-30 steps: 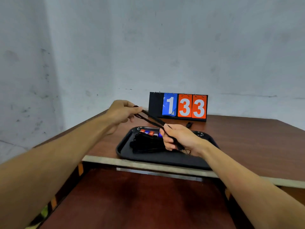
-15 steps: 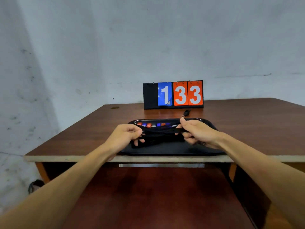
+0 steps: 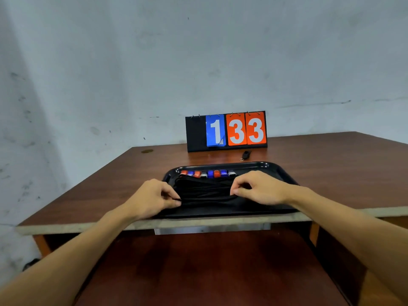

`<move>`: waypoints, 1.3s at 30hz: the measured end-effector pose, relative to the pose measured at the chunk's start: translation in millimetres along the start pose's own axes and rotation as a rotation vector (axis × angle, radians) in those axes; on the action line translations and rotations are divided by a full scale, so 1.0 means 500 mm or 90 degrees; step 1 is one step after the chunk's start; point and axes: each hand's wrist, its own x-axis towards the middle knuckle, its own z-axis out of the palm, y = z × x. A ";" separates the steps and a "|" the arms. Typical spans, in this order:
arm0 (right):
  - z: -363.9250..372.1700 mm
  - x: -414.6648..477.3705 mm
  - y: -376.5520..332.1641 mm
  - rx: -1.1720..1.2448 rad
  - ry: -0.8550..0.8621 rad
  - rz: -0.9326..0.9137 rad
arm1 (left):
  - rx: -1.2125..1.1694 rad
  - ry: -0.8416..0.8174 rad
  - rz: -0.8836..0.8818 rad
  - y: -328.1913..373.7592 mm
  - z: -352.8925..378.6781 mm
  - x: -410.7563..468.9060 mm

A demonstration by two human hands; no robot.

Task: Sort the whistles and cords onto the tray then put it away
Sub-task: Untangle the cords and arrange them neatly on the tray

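Pinching is what the left hand (image 3: 152, 198) is doing: thumb and fingers are pressed together on the left end of a black cord (image 3: 205, 198) that runs across the front of the pile. The right hand (image 3: 258, 187) sits at the other end of that same cord with its fingers curled down and the thumb tucked under; whether it actually has the cord clamped or is just resting on it, can't tell from this angle, since the fingertips hide the contact. Both hands are low, right over the black tray (image 3: 276, 167), one at each side of the heap.

That heap is a bundle of black cords (image 3: 203, 186) lying in the middle of the tray, all running roughly left to right. Behind it, along the tray's far edge, there's a neat row of whistles (image 3: 207, 173) in red, blue and silver-ish colours, touching or nearly touching each other.

The tray itself sits at the near edge of a brown wooden table (image 3: 331, 173). One more black whistle (image 3: 245, 155) with a little metal ring lies on the bare table just behind the tray, not on it. Further back stands a flip scoreboard (image 3: 226, 131) showing a blue 1 and two orange 3s, right against the grey wall (image 3: 198, 51).
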 end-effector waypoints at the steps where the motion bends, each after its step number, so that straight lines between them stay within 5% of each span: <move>1: 0.003 0.006 0.001 -0.020 0.020 -0.016 | -0.007 0.006 -0.007 -0.006 -0.003 0.004; 11: 0.032 0.030 0.020 -0.149 0.099 -0.072 | -0.195 0.111 -0.086 -0.042 0.025 0.034; 22: 0.043 0.032 0.029 -0.028 0.153 -0.028 | -0.256 0.114 -0.087 -0.055 0.026 0.035; 39: 0.040 0.033 0.036 -0.028 0.187 0.020 | -0.217 0.132 -0.080 -0.044 0.033 0.034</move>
